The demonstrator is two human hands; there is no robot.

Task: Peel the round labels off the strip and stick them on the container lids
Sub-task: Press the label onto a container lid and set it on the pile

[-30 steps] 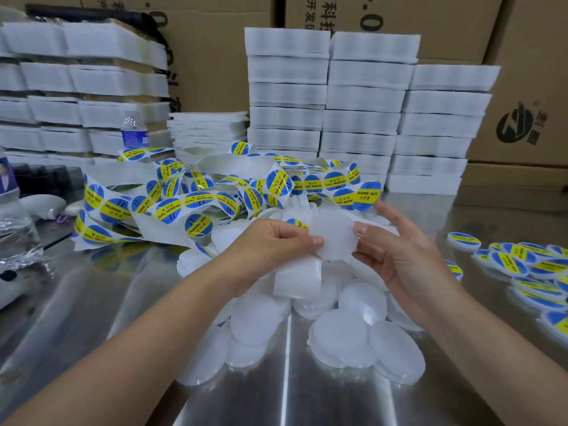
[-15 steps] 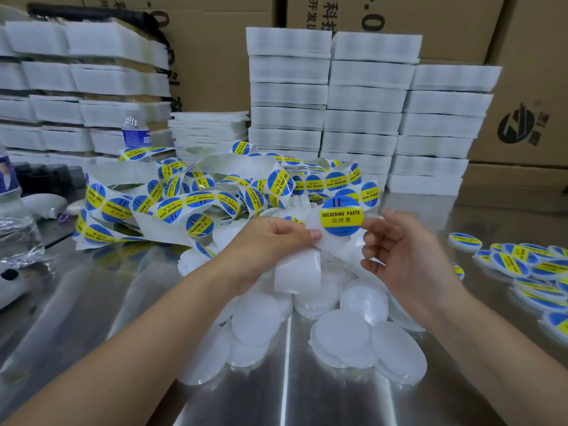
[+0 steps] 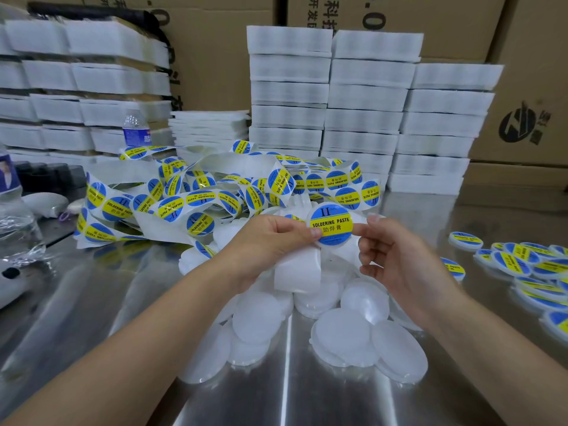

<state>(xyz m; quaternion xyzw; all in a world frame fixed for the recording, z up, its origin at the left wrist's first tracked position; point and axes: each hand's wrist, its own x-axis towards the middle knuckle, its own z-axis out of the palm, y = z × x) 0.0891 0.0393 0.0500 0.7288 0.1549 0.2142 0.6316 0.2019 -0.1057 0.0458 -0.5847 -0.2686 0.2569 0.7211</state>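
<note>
Under the left hand (image 3: 267,244) and right hand (image 3: 396,259), round white plastic lids (image 3: 341,336) lie heaped on the steel table (image 3: 92,302). Behind sprawls the white paper strip of blue-yellow labels (image 3: 172,207); labelled lids (image 3: 516,256) lie to the right.

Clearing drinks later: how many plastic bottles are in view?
2: a blue-labelled bottle at the back left among the white stacks; a clear bottle at the left edge, partly cut off. Others may be hidden.

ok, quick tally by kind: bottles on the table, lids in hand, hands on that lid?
Bottles: 2 (blue-labelled bottle at the back, clear bottle at the left edge)
In hand, labelled lid: 1
Hands pinching it: 2 (left hand, right hand)
Total: 5
</note>
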